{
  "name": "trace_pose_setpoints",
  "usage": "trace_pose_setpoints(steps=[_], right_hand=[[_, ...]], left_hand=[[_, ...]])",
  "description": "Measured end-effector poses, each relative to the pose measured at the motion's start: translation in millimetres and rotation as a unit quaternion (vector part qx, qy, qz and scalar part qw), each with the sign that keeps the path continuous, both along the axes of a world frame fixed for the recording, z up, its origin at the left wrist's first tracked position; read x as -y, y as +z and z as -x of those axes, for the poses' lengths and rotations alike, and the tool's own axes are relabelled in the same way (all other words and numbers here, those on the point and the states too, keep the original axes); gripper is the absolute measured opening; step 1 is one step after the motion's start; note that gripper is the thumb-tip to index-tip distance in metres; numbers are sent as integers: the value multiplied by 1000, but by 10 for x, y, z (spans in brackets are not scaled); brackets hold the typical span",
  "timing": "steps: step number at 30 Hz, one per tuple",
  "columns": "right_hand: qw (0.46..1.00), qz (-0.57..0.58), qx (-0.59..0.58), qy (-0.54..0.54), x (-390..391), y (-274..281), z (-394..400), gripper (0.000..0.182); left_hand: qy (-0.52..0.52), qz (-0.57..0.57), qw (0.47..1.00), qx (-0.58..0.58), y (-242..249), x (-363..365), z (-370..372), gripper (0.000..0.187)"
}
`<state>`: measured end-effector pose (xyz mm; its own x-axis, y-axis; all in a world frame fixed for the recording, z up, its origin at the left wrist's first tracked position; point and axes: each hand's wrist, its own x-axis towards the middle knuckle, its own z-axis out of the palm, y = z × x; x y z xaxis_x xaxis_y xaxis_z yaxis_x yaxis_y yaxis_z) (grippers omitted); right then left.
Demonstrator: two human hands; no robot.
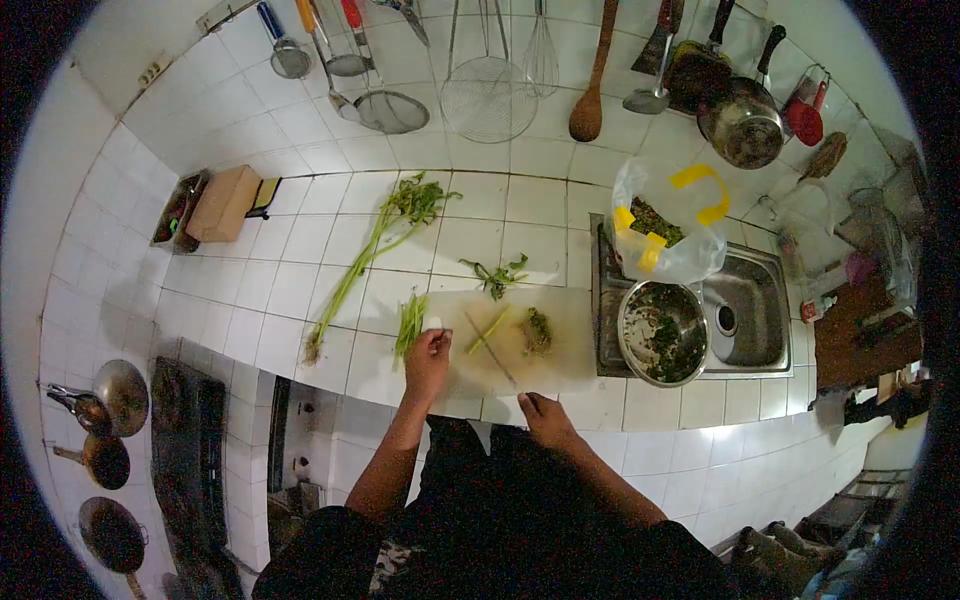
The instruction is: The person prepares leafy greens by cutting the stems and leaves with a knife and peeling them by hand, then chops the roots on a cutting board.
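My right hand [546,417] grips a knife [492,352] by its handle, with the thin blade slanting up and left over a pale cutting board [570,372]. A short green stalk piece [490,328] lies at the blade, crossing it. Right of the blade sits a small heap of chopped greens [537,330]. My left hand [428,360] is at the board's left edge with its fingers curled together; a small whitish spot shows above them, too small to name. Beside that hand lie cut green stalks [410,325]. Leafy sprigs [497,276] rest at the board's top edge.
Long leafy stalks [362,262], celery-like, lie on the tiled counter. A metal bowl [627,352] of chopped greens stands by the sink [765,300], below a plastic bag [690,245] with more greens. A cardboard box [222,203] is at left. Utensils and pans hang above.
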<state>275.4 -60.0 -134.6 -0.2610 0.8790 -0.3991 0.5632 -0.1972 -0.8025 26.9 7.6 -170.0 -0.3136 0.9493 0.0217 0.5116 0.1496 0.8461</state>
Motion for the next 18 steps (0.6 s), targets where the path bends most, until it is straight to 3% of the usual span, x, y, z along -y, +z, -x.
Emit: trace_pose_setpoints(steps=[2,4,6,8,10,14,15,18], right_hand=[[1000,19,-2,-16,0,124,-56,56],[999,30,-3,-40,-4,230,-97,57],[997,28,-8,-68,9,308,-149,58],[995,0,-26,-94,35,193,-189,55],[991,-29,-46,-118,89,156,-225,53],[992,-16,-16,-122,168,149,-308,52],[993,0,-6,-120,198,132,-333,53],[991,6,-21,-135,250,156,-364,51]], left_hand=[[-18,-59,993,105,36,-191,-78,18],[-29,-25,991,130,127,-322,-197,19],[-47,15,996,-75,105,-464,-319,20],[-64,64,990,-107,151,-459,-434,26],[-139,48,955,-258,-82,-392,-412,32],[-54,1,969,-239,-348,-302,-274,29],[-86,117,967,-209,76,-279,-285,30],[-59,119,980,-150,303,-181,-173,30]])
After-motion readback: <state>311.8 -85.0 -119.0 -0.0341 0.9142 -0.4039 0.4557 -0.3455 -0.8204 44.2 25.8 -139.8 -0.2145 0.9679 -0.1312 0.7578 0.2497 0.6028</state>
